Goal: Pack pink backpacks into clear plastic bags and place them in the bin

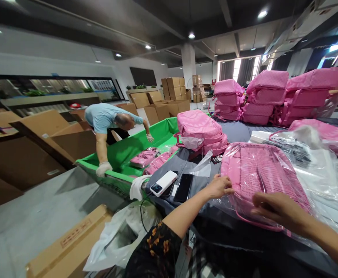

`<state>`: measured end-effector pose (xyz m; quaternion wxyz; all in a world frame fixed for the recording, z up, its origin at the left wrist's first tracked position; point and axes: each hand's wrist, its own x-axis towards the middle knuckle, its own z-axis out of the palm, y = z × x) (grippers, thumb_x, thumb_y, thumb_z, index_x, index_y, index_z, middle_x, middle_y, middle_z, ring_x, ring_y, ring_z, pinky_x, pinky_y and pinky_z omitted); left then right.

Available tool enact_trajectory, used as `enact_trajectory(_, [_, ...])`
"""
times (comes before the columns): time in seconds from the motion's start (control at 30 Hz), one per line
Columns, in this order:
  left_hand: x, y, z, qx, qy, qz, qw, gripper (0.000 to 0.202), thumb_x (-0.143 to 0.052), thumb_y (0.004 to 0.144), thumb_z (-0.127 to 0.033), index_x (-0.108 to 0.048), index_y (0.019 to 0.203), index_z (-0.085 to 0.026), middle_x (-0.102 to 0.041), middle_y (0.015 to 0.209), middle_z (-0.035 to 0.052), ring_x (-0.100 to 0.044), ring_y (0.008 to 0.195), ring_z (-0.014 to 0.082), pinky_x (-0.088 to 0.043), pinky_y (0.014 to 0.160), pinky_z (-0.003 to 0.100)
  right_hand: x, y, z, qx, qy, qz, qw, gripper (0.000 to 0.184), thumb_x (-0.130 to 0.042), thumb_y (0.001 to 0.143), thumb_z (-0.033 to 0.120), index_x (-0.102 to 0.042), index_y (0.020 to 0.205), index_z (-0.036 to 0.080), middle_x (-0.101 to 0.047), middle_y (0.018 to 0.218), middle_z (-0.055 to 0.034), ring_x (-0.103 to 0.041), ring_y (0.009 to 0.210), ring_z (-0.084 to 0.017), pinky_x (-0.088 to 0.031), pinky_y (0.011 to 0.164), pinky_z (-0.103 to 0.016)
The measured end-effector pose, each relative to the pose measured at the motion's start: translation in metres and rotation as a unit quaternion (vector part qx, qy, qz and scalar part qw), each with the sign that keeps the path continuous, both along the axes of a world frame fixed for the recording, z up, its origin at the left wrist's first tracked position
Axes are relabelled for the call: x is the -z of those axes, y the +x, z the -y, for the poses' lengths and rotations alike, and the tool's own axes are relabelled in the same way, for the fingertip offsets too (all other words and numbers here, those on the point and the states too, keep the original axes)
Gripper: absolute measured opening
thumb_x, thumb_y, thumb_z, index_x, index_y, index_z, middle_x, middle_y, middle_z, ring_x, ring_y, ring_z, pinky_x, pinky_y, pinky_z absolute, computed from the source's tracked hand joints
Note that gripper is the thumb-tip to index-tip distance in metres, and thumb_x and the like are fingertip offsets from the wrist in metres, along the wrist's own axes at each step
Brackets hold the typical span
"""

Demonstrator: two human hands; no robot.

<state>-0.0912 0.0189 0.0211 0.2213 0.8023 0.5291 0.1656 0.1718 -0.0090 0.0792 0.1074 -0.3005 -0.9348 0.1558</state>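
A pink backpack in a clear plastic bag [260, 173] lies flat on the dark table [244, 133] in front of me. My left hand [219, 186] grips the bag's plastic at its near left edge, fingers closed on it. My right hand [274, 208] rests on the near right part of the bagged backpack, fingers curled over the plastic. Another pink backpack [200, 131] without a bag sits just behind, to the left.
A white power bank [163, 183] and a black phone [183, 187] lie left of my hand. Stacks of pink backpacks [265, 96] fill the far table. A person in a blue shirt [107, 117] bends over a green bin [128, 152]. Cardboard boxes [70, 243] stand around.
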Motion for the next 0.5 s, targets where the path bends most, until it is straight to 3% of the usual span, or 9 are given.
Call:
enact_trajectory(0.1, [-0.001, 0.002, 0.001, 0.002, 0.0, 0.0, 1.0, 0.016, -0.067, 0.096, -0.031, -0.073, 0.086, -0.02, -0.071, 0.113, 0.002, -0.063, 0.111, 0.0201, -0.023, 0.121, 0.044, -0.01, -0.054, -0.037, 0.007, 0.078, 0.175, 0.982, 0.005, -0.058, 0.091, 0.021, -0.06, 0.086, 0.023, -0.069, 0.071, -0.0013, -0.062, 0.064, -0.018, -0.028, 0.058, -0.027])
enact_trajectory(0.17, [0.0, 0.002, 0.0, 0.002, 0.0, 0.001, 1.0, 0.015, -0.067, 0.095, -0.031, -0.073, 0.088, -0.02, -0.071, 0.113, 0.0024, -0.063, 0.112, 0.0205, -0.024, 0.12, 0.045, -0.014, -0.065, -0.058, 0.051, 0.098, 0.223, 0.968, 0.012, -0.066, 0.085, 0.022, -0.061, 0.095, 0.023, -0.072, 0.078, -0.0034, -0.066, 0.07, -0.021, -0.027, 0.058, -0.026])
enact_trajectory(0.27, [0.001, 0.001, -0.001, 0.004, -0.001, 0.004, 1.0, 0.015, -0.068, 0.095, -0.031, -0.074, 0.087, -0.02, -0.072, 0.112, 0.0025, -0.063, 0.113, 0.0209, -0.025, 0.119, 0.045, -0.018, -0.05, -0.074, 0.129, 0.072, 0.207, 0.967, 0.026, -0.073, 0.083, 0.034, -0.058, 0.1, 0.023, -0.073, 0.08, -0.0039, -0.066, 0.071, -0.022, -0.03, 0.057, -0.027])
enact_trajectory(0.37, [0.002, 0.0, -0.003, 0.012, -0.006, 0.007, 1.0, 0.017, -0.069, 0.095, -0.033, -0.073, 0.085, -0.02, -0.072, 0.109, 0.0014, -0.064, 0.112, 0.0204, -0.026, 0.12, 0.045, -0.018, -0.033, -0.063, 0.162, 0.071, 0.152, 0.972, 0.018, -0.068, 0.087, 0.034, -0.054, 0.091, 0.023, -0.071, 0.078, -0.0022, -0.064, 0.068, -0.02, -0.033, 0.058, -0.027])
enact_trajectory(0.5, [0.005, 0.001, -0.002, 0.029, -0.002, -0.002, 1.0, 0.017, -0.068, 0.096, -0.035, -0.072, 0.086, -0.02, -0.071, 0.108, 0.0006, -0.064, 0.11, 0.0197, -0.024, 0.122, 0.045, 0.003, -0.052, -0.034, 0.087, 0.078, 0.142, 0.983, 0.01, -0.065, 0.086, 0.027, -0.057, 0.091, 0.023, -0.074, 0.088, -0.003, -0.069, 0.078, -0.021, -0.038, 0.063, -0.028])
